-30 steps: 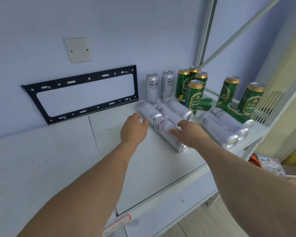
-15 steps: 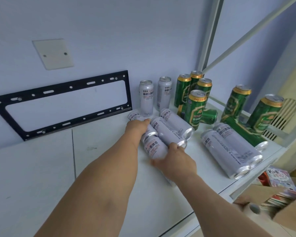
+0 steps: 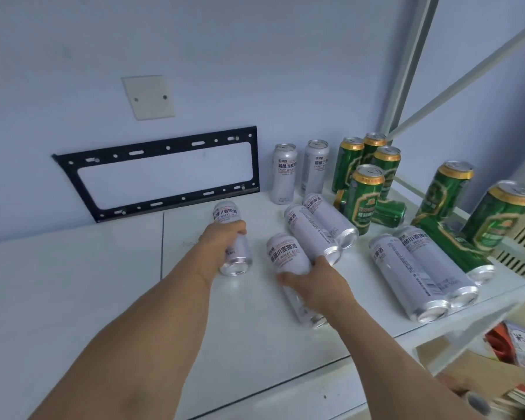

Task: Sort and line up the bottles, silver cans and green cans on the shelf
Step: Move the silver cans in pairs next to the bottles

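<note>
Now my left hand [image 3: 222, 244] and right hand [image 3: 319, 280] each grip a lying silver can [image 3: 229, 228], [image 3: 285, 253], bases toward me.

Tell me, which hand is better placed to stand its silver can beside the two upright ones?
Probably the right hand: its silver can lies nearer the upright silver cans than the left hand.

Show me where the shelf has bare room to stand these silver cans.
The widest bare patch is the shelf's left part, bordered by the black bracket behind and the left hand. A narrower gap lies between the bracket and the upright silver cans. Right of the right hand it is crowded: lying silver cans and green cans.
</note>
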